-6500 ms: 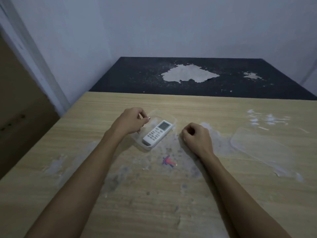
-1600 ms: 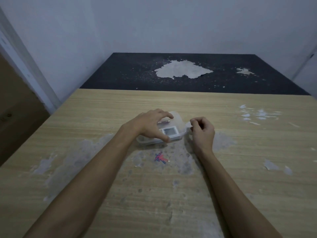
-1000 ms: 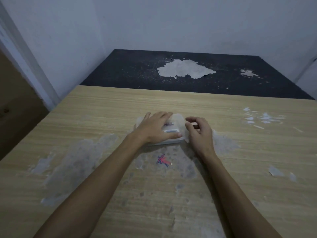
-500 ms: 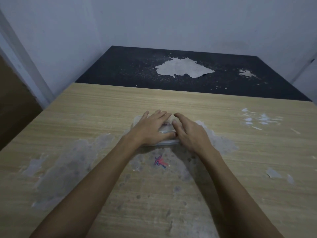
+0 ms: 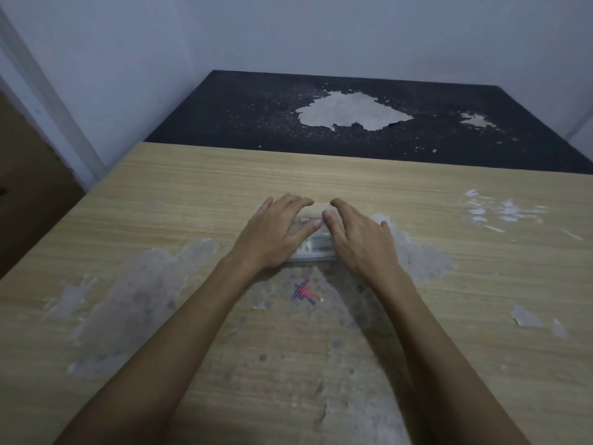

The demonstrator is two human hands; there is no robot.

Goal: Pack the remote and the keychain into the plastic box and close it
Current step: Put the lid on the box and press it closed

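The clear plastic box (image 5: 310,257) sits in the middle of the wooden table (image 5: 192,187) with its lid on. My left hand (image 5: 272,234) lies flat on the left half of the lid, fingers spread. My right hand (image 5: 359,244) lies flat on the right half, its fingertips close to those of the left. Through the lid, in the gap between my hands, I see part of the white remote (image 5: 318,243). A small dark shape (image 5: 302,221) by my left fingertips may be the keychain; I cannot tell for sure.
A red and blue scribble (image 5: 305,292) marks the table just in front of the box. The wood veneer is worn off in grey patches around it. Behind the table lies a black surface (image 5: 256,117) with peeled pale patches, against a white wall.
The lid has gone from the table's right side onto the box. My right hand opened from a fist and laid itself flat on the lid beside the left hand.
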